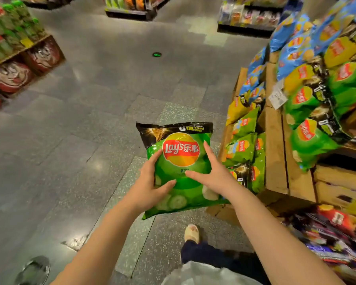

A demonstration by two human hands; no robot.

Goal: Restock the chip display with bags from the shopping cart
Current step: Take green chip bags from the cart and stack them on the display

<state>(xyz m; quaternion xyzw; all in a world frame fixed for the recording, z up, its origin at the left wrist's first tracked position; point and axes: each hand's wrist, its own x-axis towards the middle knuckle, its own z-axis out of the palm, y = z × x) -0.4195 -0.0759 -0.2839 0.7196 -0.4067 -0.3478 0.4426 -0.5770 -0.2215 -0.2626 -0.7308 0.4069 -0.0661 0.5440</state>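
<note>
Green bag (181,171): Lay's chips, cucumber slices printed low on the front, black band across the top; held out in front of the person over the floor (90,120), face up, top edge pointing away; left of the display (275,151) and not touching it.

Left hand (150,184): grips the bag's left edge; thumb lies across the front, fingers curl round behind.

Right hand (212,171): rests on the bag's right side; thumb stretched across the front toward the left thumb, fingers fairly straight along the right edge; whether they wrap behind the bag, cannot tell.

Display: wooden crates, stepped, on the right; stocked with green, yellow and blue chip bags; green bags stand in the lowest tier nearest the held bag; a white price tag (277,95) hangs from an upper tier.

Lower right: blurred red and dark packets (333,233); cart not clearly made out.

Floor: grey speckled tiles; one small green object (157,54) lies well off, up the aisle.

Left: shelf of green and red goods (14,31) above red cartoon-face boxes (12,77).

Bottom: one foot in a pale slipper (192,233), dark trouser leg behind it.
</note>
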